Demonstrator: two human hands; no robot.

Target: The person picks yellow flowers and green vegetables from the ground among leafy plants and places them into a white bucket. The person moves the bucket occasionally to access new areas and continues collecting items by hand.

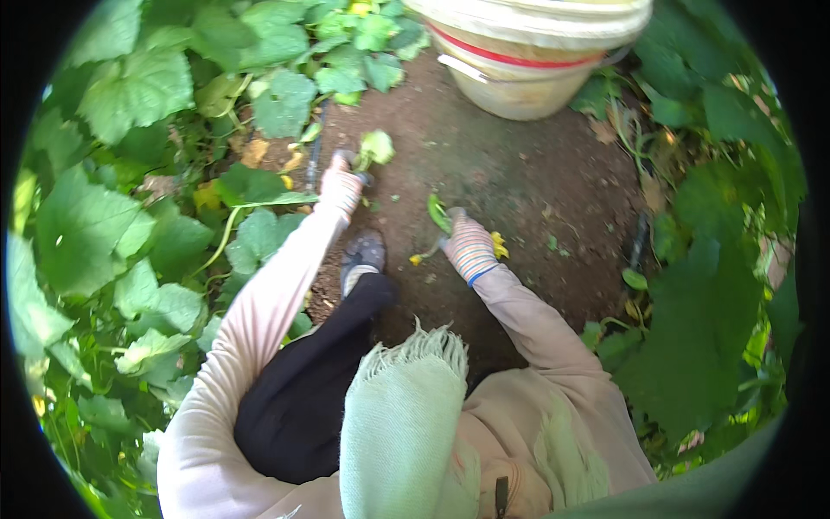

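Observation:
My left hand (342,187), in a striped knit glove with grey fingertips, is at the edge of the foliage on the left. Between its thumb and fingers is the stem of a small pale-green leaf (376,148). My right hand (468,241), gloved alike, is over the bare soil and grips plant pieces. A curved green piece (439,214), a leaf or small fruit, sticks out past its fingers. A thin stem with a yellow tip (416,259) hangs beside them. A yellow flower (498,245) shows at the other side of this hand; whether it is held is unclear.
A white plastic bucket (519,84) with a red band and wire handle stands ahead on the soil path (557,194). Broad-leaved vines (155,233) crowd both sides. Black drip tubing (316,146) runs along the left edge. My shoe (363,253) is below my left hand.

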